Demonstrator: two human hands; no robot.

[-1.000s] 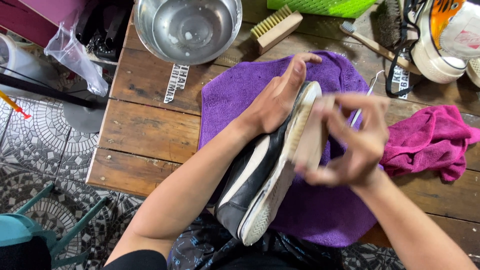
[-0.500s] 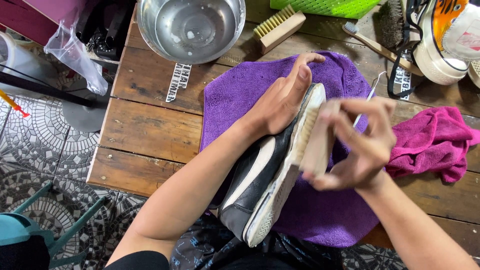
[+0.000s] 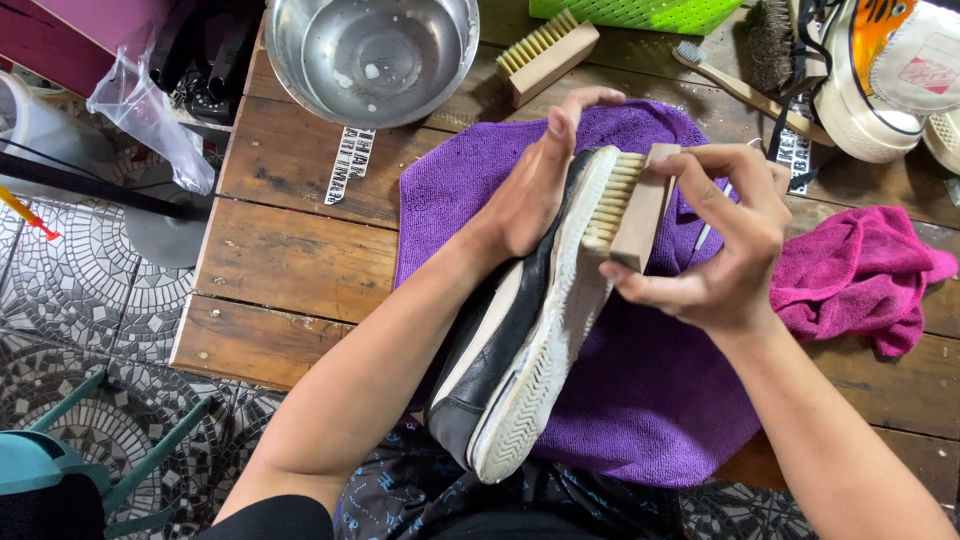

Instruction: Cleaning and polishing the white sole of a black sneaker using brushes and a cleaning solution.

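centre of frame: left hand [image 3: 535, 195] lies flat, fingers extended, against the upper of a black sneaker [image 3: 520, 330] with a white sole, steadying it on its side; not a closed grip, palm pressed on. the shoe runs from centre frame down to lower centre, toe end nearest the camera, sole edge facing right.

right hand [image 3: 725, 245], right of centre, is curled around a wooden brush [image 3: 630, 205], fingers over the top of the block, thumb below. pale bristles touch the white sole edge near the heel end.

under the shoe: purple cloth [image 3: 650, 400] spread on a wooden table [image 3: 290, 260], covering centre to lower right.

top of frame: metal bowl [image 3: 370, 55], wet inside; just right of it a second wooden brush [image 3: 545, 55] lying bristles up. upper right: toothbrush [image 3: 740, 90] with wooden handle, beside a white sneaker [image 3: 880, 80]. right edge: crumpled pink cloth [image 3: 860, 275], touching the purple cloth's edge. green basket [image 3: 640, 12] at top edge.
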